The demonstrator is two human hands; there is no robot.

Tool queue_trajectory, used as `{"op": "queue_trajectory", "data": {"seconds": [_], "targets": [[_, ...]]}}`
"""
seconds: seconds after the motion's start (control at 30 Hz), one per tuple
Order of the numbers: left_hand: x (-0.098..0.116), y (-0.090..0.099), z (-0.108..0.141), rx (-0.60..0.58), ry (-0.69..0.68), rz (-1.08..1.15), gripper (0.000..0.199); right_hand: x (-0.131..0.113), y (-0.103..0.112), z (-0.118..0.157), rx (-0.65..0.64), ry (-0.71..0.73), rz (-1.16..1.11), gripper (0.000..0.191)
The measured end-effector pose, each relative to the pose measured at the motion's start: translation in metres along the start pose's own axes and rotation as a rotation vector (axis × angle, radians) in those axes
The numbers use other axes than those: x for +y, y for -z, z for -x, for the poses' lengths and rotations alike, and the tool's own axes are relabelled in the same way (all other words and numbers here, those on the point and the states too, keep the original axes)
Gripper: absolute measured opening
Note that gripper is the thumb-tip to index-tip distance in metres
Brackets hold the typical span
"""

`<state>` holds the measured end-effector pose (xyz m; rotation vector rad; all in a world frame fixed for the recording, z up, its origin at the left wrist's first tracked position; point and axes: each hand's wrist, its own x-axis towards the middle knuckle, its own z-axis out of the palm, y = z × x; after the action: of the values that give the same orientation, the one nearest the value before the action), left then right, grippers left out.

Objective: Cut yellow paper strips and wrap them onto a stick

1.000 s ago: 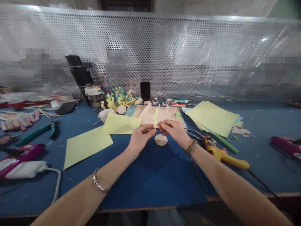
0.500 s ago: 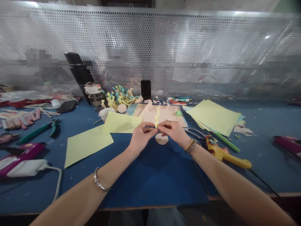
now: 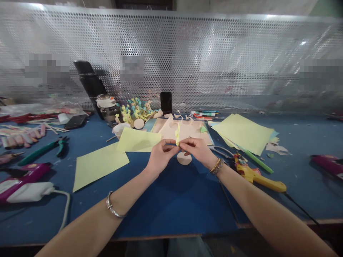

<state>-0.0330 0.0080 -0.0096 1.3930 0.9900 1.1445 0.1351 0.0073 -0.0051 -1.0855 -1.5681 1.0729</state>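
**Left hand:** From my remote view, the left hand [image 3: 162,157] is nearly closed, its thumb and fingers pinching the lower end of a yellow paper strip [image 3: 177,134].

**Right hand:** The right hand [image 3: 195,150] is also nearly closed and pinches the same strip from the other side, fingertips close to those of the left.

**Strip position:** It stands upright between the two hands, above the blue work mat [image 3: 174,203] and in front of a pale pink card [image 3: 187,130].

**Risk, slipping:** I judge that too light a pinch could let the narrow strip slip and drop.

**Risk, tearing:** Pulling the hands apart or twisting too hard could crease or tear the thin paper.

**Risk, burns:** If the yellow hot-glue gun [image 3: 254,180] is hot, a wrist drifting right could touch it; I cannot tell whether it is.

**Risk, cuts:** The steel scissors [image 3: 221,151] lie just beside the right hand, so a careless reach could meet their blades.

**Counts:** I count 2 hands, 1 strip held, 2 loose pale yellow sheets [image 3: 98,166] left of the hands, 1 stack of pale yellow sheets [image 3: 243,134] to the right, 2 round paper discs [image 3: 184,159] and 1 pair of green-handled pliers [image 3: 43,151].
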Motion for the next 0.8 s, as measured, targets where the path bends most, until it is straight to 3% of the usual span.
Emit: {"op": "queue_trajectory", "data": {"seconds": [0.8], "targets": [[0.003,0.0008,0.0002,-0.055,-0.038,-0.093,0.036,0.005,-0.0007,-0.0016,-0.017,0.004,-0.005,0.024]]}}
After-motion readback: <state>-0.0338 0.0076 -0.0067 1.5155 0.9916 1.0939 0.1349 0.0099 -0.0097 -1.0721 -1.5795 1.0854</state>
